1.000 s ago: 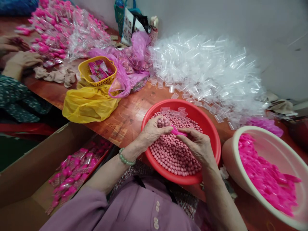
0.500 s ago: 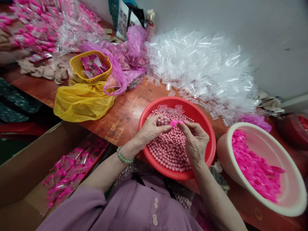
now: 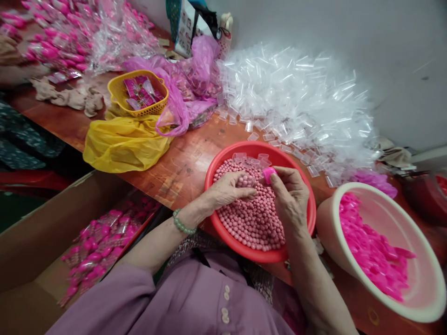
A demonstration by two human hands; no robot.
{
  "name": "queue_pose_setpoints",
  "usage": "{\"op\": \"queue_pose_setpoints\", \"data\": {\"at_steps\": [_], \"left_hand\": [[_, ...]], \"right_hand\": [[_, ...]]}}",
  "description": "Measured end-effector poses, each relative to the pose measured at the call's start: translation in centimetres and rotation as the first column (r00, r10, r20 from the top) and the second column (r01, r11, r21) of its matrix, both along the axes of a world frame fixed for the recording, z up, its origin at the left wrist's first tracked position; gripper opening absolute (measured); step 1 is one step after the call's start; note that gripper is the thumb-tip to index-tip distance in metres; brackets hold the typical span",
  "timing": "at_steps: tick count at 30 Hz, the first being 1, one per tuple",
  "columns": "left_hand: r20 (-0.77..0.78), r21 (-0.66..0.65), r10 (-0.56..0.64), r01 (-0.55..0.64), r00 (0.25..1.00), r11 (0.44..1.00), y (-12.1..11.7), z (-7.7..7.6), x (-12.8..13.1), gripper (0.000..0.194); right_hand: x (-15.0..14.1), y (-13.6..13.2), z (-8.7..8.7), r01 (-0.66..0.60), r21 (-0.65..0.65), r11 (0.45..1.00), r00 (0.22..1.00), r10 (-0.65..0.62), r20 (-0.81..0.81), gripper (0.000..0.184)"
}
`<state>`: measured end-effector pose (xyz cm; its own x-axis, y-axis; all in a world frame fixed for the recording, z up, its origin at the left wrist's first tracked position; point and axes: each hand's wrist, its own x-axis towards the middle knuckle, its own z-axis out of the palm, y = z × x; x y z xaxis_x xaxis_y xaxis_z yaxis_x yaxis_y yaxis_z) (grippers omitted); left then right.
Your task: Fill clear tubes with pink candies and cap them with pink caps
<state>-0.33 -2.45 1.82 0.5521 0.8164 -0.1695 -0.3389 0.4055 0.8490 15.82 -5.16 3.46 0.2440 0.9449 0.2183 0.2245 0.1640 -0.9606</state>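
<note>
The left hand [image 3: 228, 190] gripped a bead-filled clear cup [image 3: 246, 181]; the right hand [image 3: 291, 190] had since drawn apart from it, pinching a pink piece [image 3: 269, 175] above the red basin [image 3: 258, 255] at the table's [image 3: 188, 153] near edge.

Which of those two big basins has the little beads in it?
The red basin, left of the white basin: it holds dull pink beads, while the white one holds bright pink plastic pieces.
</note>
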Motion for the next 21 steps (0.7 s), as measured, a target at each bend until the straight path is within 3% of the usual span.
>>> {"op": "queue_pose_setpoints", "data": {"at_steps": [7, 12, 21], "left_hand": [[0.136, -0.06, -0.145, 0.154, 0.98, 0.986, 0.1, -0.3, -0.8, 0.042], [0.182, -0.067, -0.209, 0.224, 0.961, 0.972, 0.4, -0.6, -0.8, 0.039], [0.121, -0.057, -0.236, 0.244, 0.964, 0.968, 0.5, -0.6, -1.0, 0.035]], "right_hand": [[0.2, 1.5, 0.5, -0.273, 0.014, 0.962, 0.94, 0.263, 0.216, 0.019], [0.3, 1.5, 0.4, -0.295, 0.011, 0.955, 0.932, 0.285, 0.222, 0.021], [0.5, 1.5, 0.7, -0.33, 0.028, 0.943, 0.909, 0.31, 0.278, 0.018]]}}
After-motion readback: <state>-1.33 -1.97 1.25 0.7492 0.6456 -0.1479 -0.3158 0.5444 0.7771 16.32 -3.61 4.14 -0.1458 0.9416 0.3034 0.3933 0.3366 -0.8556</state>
